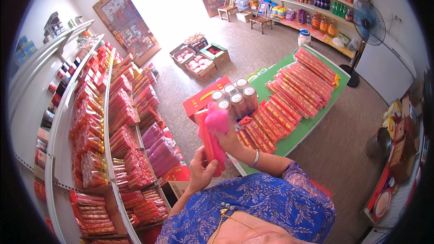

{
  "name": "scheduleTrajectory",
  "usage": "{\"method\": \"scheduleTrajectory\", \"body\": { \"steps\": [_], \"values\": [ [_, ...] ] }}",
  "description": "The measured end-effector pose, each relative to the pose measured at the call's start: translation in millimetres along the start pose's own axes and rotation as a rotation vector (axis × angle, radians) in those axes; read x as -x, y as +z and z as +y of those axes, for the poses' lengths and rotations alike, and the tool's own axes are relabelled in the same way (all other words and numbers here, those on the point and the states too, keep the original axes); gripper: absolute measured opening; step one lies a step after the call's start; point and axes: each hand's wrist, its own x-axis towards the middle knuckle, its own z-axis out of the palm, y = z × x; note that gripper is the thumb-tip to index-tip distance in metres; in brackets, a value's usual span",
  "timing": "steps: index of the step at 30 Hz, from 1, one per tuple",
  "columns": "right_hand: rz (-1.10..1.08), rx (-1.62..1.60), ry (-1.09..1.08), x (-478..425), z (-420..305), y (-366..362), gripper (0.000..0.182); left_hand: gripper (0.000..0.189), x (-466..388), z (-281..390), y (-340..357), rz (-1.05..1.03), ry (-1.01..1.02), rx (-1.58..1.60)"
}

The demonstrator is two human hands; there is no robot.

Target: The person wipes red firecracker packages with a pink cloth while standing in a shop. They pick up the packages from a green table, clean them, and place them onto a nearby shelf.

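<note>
My left hand (202,171) pinches the lower end of a long red packet (207,142) between thumb and fingers. At the packet's upper side, my right hand (230,139) is closed on a bright pink cloth (217,119), which hides most of its fingers. The cloth lies against the packet. Just beyond my hands, a shrink-wrapped pack of cans (237,100) stands at the end of the green table (298,140), beside a red box (203,99). Rows of red packets with gold writing (271,122) cover much of the tabletop.
Shelves of red packets (125,142) run along the left. Open cartons (201,66) stand on the floor ahead near the doorway. A standing fan (369,23) and a white chest freezer (386,67) are at the right, with drink shelves (288,0) behind.
</note>
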Motion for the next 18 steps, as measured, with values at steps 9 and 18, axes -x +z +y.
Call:
{"method": "scheduleTrajectory", "body": {
  "steps": [9, 18],
  "values": [
    [0.073, -0.518, 0.541, 62.1, -29.7, 3.5, 0.031, 0.052, -20.4, 8.2, 0.6, 0.068, 0.091, -0.358],
    [0.066, -0.503, 0.428, 21.8, -1.9, -5.7, 0.029, 0.039, 21.3, 0.3, 1.8, 0.201, -0.077, 0.206]
  ]
}}
